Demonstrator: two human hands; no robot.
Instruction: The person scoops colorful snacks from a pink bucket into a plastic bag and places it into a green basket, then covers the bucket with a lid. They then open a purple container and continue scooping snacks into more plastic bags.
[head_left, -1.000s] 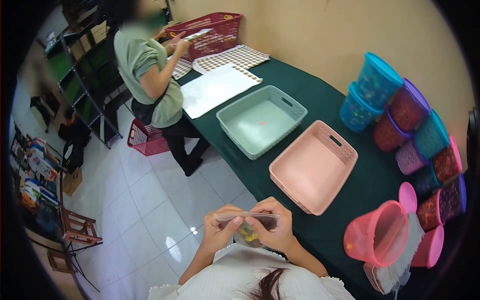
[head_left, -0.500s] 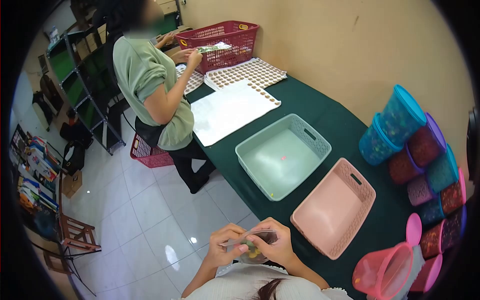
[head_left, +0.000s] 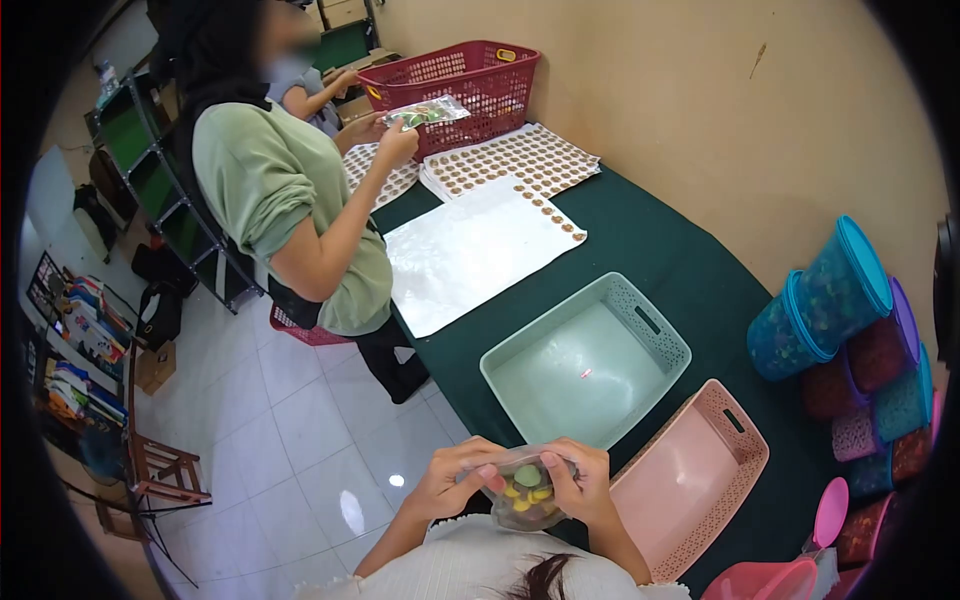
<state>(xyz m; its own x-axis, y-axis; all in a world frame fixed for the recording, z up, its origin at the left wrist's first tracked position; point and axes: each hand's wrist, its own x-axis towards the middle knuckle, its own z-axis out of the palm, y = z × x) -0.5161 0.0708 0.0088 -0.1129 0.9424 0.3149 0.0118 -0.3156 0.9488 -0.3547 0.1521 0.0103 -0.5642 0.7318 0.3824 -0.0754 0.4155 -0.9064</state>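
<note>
Between my two hands is a small clear plastic pouch (head_left: 527,510) with yellow, green and brownish round pieces inside. My left hand (head_left: 452,482) pinches the pouch's upper left edge. At the upper right edge, my right hand (head_left: 582,482) grips it with thumb and fingers. The pouch hangs upright in front of my chest, its top edge stretched between the hands. Just beyond it stands a pale green plastic basket (head_left: 520,372) with a tiny pink piece on its bottom. To the right is a pink plastic basket (head_left: 690,490), partly covered by my right hand and forearm.
Lidded tubs of colourful pieces (head_left: 825,300) are stacked at the right. A pink container (head_left: 760,582) stands at the lower right. Sticker sheets (head_left: 500,165) lie near a maroon basket (head_left: 450,95). A co-worker in a green top (head_left: 290,200) holds a clear packet (head_left: 428,112).
The pouch's top edge is now pulled straighter and its pieces show more plainly, with my hands slightly farther apart. The view has shifted; the co-worker's packet is more fully seen.
</note>
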